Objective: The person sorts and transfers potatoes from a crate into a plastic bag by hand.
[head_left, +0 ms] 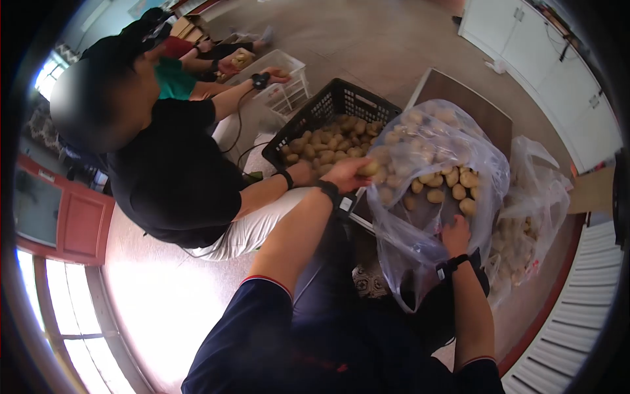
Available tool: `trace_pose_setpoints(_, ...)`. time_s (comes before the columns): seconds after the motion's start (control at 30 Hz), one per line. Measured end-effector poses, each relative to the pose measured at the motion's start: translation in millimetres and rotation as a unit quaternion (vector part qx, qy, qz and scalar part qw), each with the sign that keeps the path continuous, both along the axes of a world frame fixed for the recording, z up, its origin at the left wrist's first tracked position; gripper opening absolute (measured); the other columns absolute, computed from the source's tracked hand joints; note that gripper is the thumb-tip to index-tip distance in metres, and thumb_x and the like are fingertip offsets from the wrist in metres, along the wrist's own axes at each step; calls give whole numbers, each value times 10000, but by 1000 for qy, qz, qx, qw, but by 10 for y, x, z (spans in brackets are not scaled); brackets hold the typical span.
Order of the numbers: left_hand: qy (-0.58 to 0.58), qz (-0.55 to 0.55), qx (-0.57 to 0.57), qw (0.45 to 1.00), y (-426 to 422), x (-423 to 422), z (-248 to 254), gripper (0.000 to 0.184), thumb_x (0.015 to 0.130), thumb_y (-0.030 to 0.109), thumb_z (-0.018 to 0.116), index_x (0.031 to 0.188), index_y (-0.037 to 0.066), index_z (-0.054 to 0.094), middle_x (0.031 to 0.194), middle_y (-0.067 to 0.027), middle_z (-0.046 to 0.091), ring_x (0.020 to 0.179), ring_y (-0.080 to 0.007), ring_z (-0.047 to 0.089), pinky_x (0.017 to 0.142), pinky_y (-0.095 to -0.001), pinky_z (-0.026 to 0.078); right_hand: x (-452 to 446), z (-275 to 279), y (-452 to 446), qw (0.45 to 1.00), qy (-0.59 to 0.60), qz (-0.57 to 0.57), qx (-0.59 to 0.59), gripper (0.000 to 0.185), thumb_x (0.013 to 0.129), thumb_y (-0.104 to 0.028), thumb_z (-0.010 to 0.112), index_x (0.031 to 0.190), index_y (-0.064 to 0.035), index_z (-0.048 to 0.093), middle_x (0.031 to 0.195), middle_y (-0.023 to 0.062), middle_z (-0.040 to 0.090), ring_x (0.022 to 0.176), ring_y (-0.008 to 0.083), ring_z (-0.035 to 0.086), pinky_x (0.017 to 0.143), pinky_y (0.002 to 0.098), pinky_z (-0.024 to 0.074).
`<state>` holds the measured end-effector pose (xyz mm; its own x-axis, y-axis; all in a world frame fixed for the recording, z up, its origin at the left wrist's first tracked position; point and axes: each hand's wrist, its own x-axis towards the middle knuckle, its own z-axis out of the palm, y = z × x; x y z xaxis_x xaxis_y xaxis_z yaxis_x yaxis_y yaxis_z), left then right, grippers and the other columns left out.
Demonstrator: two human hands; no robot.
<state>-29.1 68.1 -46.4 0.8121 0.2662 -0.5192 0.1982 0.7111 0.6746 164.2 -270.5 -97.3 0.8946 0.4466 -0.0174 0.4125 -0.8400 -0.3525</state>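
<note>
My left hand (346, 175) is closed around a potato (369, 169), between the black crate and the plastic bag. The black crate (289, 136) holds many potatoes (333, 146). On my right lies a large clear plastic bag (420, 246), its mouth facing me, with more potatoes (435, 196) inside. My right hand (456, 235) rests at the bag's mouth, fingers somewhat apart, just below the nearest loose potatoes. No potato shows in it. Under the bag is a brown board or tabletop (482, 108) with a pale edge.
Close on my left sits a person in a black shirt (177, 171), one hand (302, 175) near the crate. Other people sit beyond, by a white crate (292, 65). A second plastic bag (515, 243) stands at right, near a white radiator (577, 295). White cabinets (525, 46) line the wall.
</note>
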Motion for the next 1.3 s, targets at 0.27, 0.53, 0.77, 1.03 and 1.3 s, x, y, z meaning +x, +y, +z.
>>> trace_pose_setpoints(0.27,-13,-18,624,781,622,-263,-1229,419,850,331,656,1154,57,569,1046,-184,629,954,-356,603,786,-430,522,-30,-225,-191,1000,-13,6,-25,531,783,-266,708,1224,-53,502,1234,201,515,1142,408,499,973,468,402)
trace_pose_setpoints(0.53,73,-104,681,721,682,-440,-1131,281,939,116,531,1214,57,516,1223,-133,518,1084,-290,541,713,-452,579,-69,-107,-63,998,45,-5,-50,514,768,-226,716,1209,-72,501,1152,206,538,1070,405,539,918,481,438)
trace_pose_setpoints(0.77,42,39,644,763,753,-537,-1280,332,800,416,660,914,105,685,889,-182,664,858,-401,620,749,-465,502,-85,-184,-36,997,42,7,65,572,732,-231,728,1222,-35,507,1099,241,587,1053,414,556,904,470,463)
trace_pose_setpoints(1.03,272,-191,762,556,603,-549,-520,461,786,468,688,869,15,667,863,-211,662,841,-383,634,733,-457,508,-43,-150,42,938,226,-89,245,515,772,-181,660,1211,25,485,947,179,659,873,280,645,729,382,506)
trace_pose_setpoints(1.3,130,249,94,955,313,-58,-418,245,924,152,547,1113,6,491,1060,-164,523,870,-314,593,721,-410,563,-87,151,93,649,575,-77,493,347,854,-158,642,1165,-29,559,969,-2,573,776,95,532,672,247,445)
